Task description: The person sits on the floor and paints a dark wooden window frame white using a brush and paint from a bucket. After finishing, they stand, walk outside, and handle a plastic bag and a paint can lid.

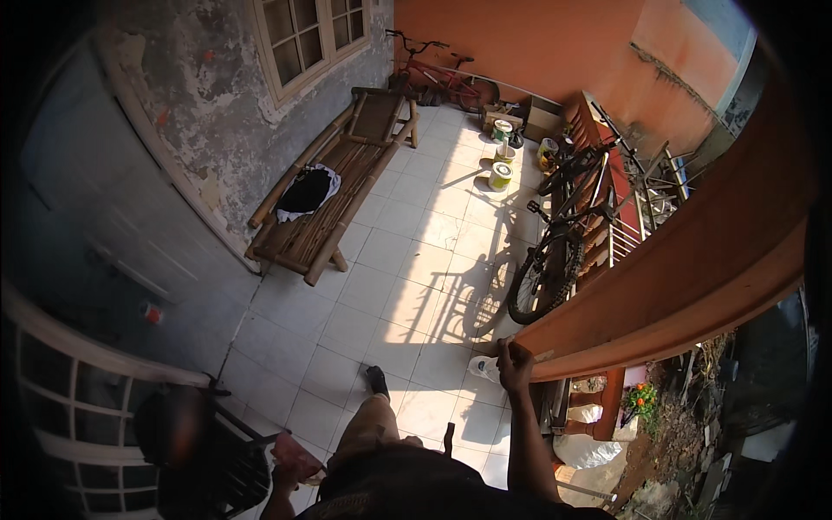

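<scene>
My left hand (pixel 283 478) is low in the picture, closed around a pinkish-red, cloth-like piece (pixel 296 458) whose kind is unclear. Next to it is the dark armrest of a black chair (pixel 238 459). My right hand (pixel 516 364) is raised as a fist beside the orange pillar (pixel 624 321). Whatever the right fingers hold, if anything, is hidden. A small white, partly see-through thing (pixel 484 368) shows just left of that fist; whether they touch I cannot tell. My foot in a dark shoe (pixel 377 381) is stepping on the white tiles.
Along the left wall stands a bamboo bench (pixel 347 191) with a black-and-white cloth (pixel 308 191) on it. A black bicycle (pixel 555 251) leans by the red railing at right. Paint buckets (pixel 501 176) and a red bicycle (pixel 442 78) are farther back. A blurred dark shape (pixel 186 420) is lower left.
</scene>
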The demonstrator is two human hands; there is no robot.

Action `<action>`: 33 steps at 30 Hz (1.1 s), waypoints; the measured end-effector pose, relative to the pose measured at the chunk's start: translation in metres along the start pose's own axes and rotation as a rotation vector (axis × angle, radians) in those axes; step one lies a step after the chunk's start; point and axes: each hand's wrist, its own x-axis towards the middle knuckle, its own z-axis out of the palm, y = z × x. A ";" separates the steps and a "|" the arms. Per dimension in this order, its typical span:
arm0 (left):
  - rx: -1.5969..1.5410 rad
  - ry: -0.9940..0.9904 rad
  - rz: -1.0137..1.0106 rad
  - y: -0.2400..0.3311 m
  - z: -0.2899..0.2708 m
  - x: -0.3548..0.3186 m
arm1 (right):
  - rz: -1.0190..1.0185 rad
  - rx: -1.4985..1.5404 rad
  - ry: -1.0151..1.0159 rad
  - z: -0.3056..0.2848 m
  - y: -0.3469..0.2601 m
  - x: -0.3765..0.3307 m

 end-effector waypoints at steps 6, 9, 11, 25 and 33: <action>0.171 -0.068 -0.421 0.128 -0.040 0.172 | -0.023 0.236 0.182 0.095 -0.026 0.266; 0.230 -0.063 -0.389 0.229 -0.087 0.293 | 0.011 0.280 0.284 0.121 -0.033 0.360; 0.155 0.033 -0.204 0.328 -0.117 0.401 | 0.030 0.291 0.319 0.133 -0.029 0.419; -0.119 0.092 0.735 1.178 -0.115 0.750 | 0.328 0.271 0.350 0.287 0.006 0.957; -0.048 -0.100 0.800 1.420 -0.049 0.859 | 0.083 0.405 0.203 0.336 -0.028 1.350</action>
